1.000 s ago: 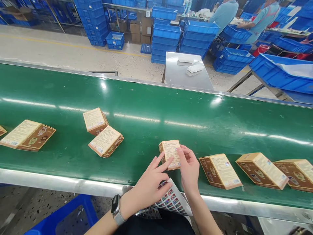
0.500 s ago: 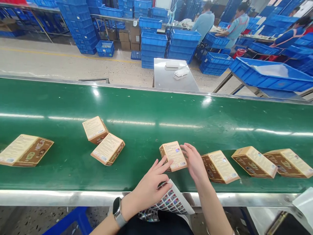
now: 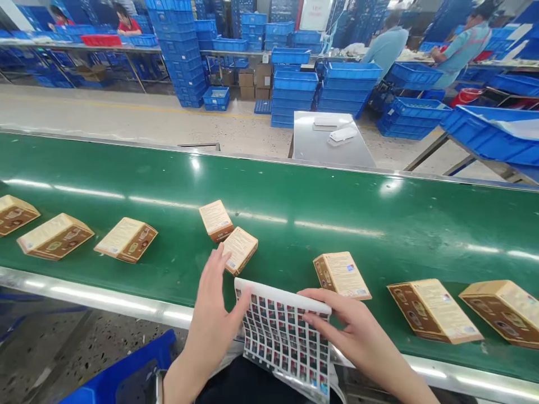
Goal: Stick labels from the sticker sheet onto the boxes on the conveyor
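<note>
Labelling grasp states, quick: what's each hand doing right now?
Left hand: open, fingers at the left edge of the white printed sticker sheet.
Right hand: pinching the sheet's top right edge.

Sticker sheet (image 3: 281, 331): white backing, grid of small dark stickers w/ red and blue bits, curled at its top edge, hanging over the near rim of the belt. Left hand (image 3: 214, 314) touches its left edge, right hand (image 3: 357, 331) grips the top right (fingers on top). Nearest box (image 3: 240, 249) lies flat, tan label up, just beyond.

Glossy paper sticker sheet (image 3: 282, 331), matt cardboard boxes (image 3: 342, 275), shiny smooth green belt (image 3: 337, 207), brushed metal rim (image 3: 105, 297).
</note>
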{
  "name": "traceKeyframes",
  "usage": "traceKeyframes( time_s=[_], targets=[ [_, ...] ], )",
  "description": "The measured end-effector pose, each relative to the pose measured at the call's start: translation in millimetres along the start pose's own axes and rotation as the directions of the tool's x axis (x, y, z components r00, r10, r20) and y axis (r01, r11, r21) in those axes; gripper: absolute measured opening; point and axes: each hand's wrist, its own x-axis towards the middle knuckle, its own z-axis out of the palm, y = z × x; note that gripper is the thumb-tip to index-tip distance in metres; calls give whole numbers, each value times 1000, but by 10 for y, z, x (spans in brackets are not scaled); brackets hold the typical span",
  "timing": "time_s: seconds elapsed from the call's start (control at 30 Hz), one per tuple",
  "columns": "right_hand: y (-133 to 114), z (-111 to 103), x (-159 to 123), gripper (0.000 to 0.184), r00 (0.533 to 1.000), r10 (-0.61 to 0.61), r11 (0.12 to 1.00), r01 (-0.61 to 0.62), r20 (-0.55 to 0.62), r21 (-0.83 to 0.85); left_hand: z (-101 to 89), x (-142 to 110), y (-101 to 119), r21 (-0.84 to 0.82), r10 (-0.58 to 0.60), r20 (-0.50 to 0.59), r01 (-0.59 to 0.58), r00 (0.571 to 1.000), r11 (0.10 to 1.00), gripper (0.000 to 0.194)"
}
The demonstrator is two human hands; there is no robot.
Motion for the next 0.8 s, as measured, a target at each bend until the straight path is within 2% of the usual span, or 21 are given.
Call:
traceKeyframes(
  time_s=[0.03, 0.07, 0.1, 0.13, 0.17, 0.23, 0.3, 0.4, 0.47, 0.6, 0.7, 0.8],
  targets=[
    [-10, 34, 30, 23, 999, 21, 999, -22, 24, 41, 4, 2, 47, 111, 182, 2, -181, 983, 977, 47],
    [-19, 65, 53, 26, 998, 43, 994, -48, 46, 96, 17, 4, 98, 166, 332, 71, -339, 941, 926, 46],
    [-29, 89, 69, 29, 996, 66, 985, -76, 68, 157, 37, 6, 147, 152, 423, 176, -449, 889, 881, 41],
    [-42, 106, 79, 29, 993, 82, 972, -99, 89, 212, 62, 10, 190, 95, 458, 266, -495, 848, 863, 35],
    [-57, 115, 84, 26, 990, 86, 962, -111, 108, 250, 87, 14, 223, 30, 453, 324, -488, 830, 872, 29],
    [-92, 108, 82, 14, 989, 63, 963, -96, 134, 253, 127, 21, 249, -67, 391, 364, -395, 846, 916, 17],
    [-126, 84, 68, 8, 991, 17, 982, -41, 130, 186, 142, 28, 232, -114, 336, 385, -317, 860, 942, 10],
    [-139, 59, 38, 2, 997, -49, 998, 46, 59, 53, 135, 37, 181, -97, 290, 396, -274, 871, 957, 10],
    [-106, 67, 27, 5, 996, -92, 996, 92, -1, -21, 135, 43, 157, -63, 268, 408, -266, 873, 962, 12],
    [42, 142, 44, 10, 985, -169, 979, 165, -24, -119, 177, 51, 109, 6, 208, 440, -235, 873, 972, 14],
    [162, 214, 73, 7, 952, -292, 936, 266, -90, -229, 215, 42, 60, 64, 171, 456, -224, 874, 973, 16],
    [220, 256, 87, 12, 885, -448, 845, 374, -125, -382, 242, 26, 49, 87, 140, 456, -201, 879, 976, 16]
  ],
)
